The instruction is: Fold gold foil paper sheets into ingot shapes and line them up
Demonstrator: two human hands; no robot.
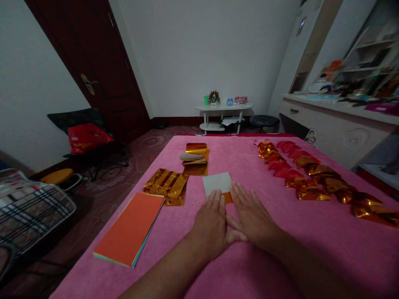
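Note:
A sheet of foil paper (217,182) lies white side up on the pink table cover (280,249), with an orange-gold edge showing between my hands. My left hand (210,224) lies flat on its near part, fingers stretched out and together. My right hand (251,218) lies flat beside it, fingers extended, thumb touching the left hand. Neither hand grips anything.
A stack of orange paper sheets (131,227) lies at the left edge. Gold foil sheets (166,185) lie behind it, and more gold foil with a white roll (190,157) lies farther back. A row of folded gold and red pieces (311,176) runs along the right.

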